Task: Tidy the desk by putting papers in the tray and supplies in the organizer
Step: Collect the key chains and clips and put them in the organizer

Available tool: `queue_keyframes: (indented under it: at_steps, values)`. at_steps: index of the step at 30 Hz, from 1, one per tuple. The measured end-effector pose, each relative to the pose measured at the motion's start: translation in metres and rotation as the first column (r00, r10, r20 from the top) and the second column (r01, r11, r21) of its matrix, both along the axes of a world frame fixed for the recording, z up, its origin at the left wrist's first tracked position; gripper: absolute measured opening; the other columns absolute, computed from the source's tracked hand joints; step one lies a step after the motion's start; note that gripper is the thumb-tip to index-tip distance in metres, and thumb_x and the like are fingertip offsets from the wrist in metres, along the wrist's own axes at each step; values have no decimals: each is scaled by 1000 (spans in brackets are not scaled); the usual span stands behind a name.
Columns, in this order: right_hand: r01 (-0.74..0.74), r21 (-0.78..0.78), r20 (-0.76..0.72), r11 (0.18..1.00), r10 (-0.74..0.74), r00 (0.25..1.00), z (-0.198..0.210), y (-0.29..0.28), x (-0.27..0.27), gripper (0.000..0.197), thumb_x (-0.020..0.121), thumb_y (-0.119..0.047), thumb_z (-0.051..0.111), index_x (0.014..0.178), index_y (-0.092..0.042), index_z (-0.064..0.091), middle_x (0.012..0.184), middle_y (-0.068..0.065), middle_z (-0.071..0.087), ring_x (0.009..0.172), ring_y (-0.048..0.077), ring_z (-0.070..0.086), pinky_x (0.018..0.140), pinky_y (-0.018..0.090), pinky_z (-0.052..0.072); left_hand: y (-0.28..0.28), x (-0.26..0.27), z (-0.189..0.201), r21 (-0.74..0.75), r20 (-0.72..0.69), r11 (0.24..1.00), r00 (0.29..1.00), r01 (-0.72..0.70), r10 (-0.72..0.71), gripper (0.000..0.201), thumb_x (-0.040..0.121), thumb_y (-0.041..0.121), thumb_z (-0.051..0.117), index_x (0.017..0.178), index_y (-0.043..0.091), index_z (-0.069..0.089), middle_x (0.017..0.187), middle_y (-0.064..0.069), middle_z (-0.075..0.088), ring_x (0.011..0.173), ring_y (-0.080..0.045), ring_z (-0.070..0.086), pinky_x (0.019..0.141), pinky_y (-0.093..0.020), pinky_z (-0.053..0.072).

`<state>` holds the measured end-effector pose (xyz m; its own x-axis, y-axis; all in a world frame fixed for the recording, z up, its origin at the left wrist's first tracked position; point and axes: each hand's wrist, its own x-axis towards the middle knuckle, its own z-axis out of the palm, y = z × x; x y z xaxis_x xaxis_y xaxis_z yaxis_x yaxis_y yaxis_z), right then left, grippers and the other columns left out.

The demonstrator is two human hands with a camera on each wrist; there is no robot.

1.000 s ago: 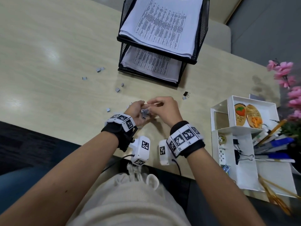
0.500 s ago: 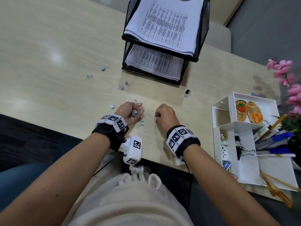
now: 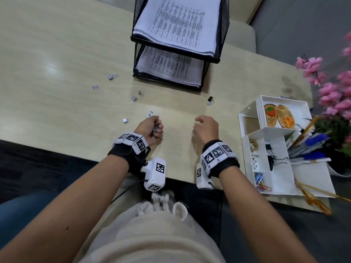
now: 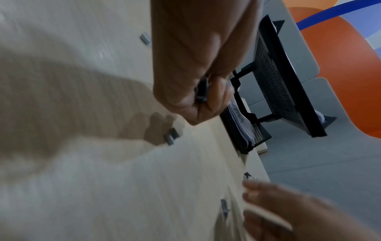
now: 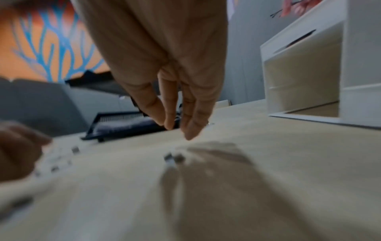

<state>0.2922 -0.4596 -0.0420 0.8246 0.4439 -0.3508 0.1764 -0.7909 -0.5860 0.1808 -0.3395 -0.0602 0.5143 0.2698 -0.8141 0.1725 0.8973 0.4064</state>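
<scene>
My left hand (image 3: 152,130) is curled into a fist round several small grey staple blocks (image 3: 156,128) just above the desk; the left wrist view shows the blocks (image 4: 202,93) wedged between its fingers (image 4: 218,91). My right hand (image 3: 206,128) hovers to the right of it, holding nothing. Its fingers (image 5: 191,117) hang down loosely over a loose staple block (image 5: 174,157). More staple blocks (image 3: 124,120) lie scattered on the desk to the left. The black mesh paper tray (image 3: 222,35) holds printed sheets on both tiers. The white organizer (image 3: 311,183) stands at the right.
A small black binder clip (image 3: 211,99) and a staple block (image 3: 209,104) lie in front of the tray. Pens, clips and paper clips fill the organizer. Pink flowers (image 3: 334,88) stand behind it. The desk's near edge runs just under my wrists.
The hands were together passing staples; they have drawn apart. The left hand closed into a fist on the staples. The right hand moved right and its fingers loosened.
</scene>
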Motion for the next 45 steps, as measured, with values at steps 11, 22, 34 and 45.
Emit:
queue_keyframes:
  at_steps: [11,22,34,45]
  values:
    - [-518,-145,172,843,538,825,-28,36,-85,21,88,-1,46,98,-1,64,114,15,54,109,31,44,86,37,41,19,-33,-9,68,-110,994,989,-90,97,38,97,22,31,59,18,32,27,5,34,19,-5,26,24,-9,16]
    - [71,83,140,994,-82,987,-3,-47,-29,14,76,6,55,79,6,69,89,16,65,81,28,60,71,28,49,-33,37,8,45,-28,982,983,184,-183,28,95,7,25,72,10,41,62,-2,33,45,-10,38,35,-11,36]
    - [494,161,138,855,-515,846,32,-181,36,16,75,2,64,88,0,74,85,11,70,82,15,57,85,23,46,-193,145,48,116,108,864,858,490,-502,28,94,14,31,67,12,33,58,-2,29,33,-11,33,40,-19,25]
    - [579,186,91,794,-601,794,18,-203,39,24,85,5,50,97,0,71,103,18,70,99,31,64,93,32,50,-222,152,48,200,-16,747,765,634,-644,28,95,35,38,95,7,43,68,-3,32,54,-15,30,50,-22,25]
